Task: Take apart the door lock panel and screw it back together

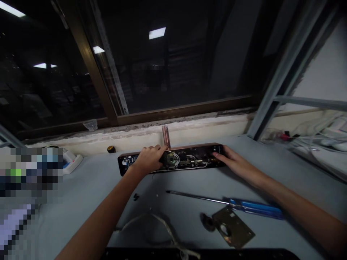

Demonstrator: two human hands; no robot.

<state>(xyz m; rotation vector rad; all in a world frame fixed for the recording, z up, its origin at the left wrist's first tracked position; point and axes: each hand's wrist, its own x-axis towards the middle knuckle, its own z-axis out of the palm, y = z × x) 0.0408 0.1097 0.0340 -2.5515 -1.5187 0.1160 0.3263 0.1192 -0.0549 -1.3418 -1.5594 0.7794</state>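
A long black door lock panel (189,160) with a copper-coloured edge stands on the table, its open inner side with wires and a round part facing me. Behind it a copper-coloured handle (166,136) sticks up. My left hand (150,159) is closed over the panel left of its middle, with the fingertips hidden. My right hand (227,157) grips the panel's right end, thumb on the inner side. In front lies a screwdriver with a blue handle (255,208). Its handle end is beside a brass-coloured metal plate (238,229) and a dark round part (208,221).
A second black panel (230,254) lies at the near edge, with a pale cable (162,220) by it. Small dark bits (136,196) rest on the table. A white device (73,162) stands at left, tangled cables (317,144) at right. A window is behind.
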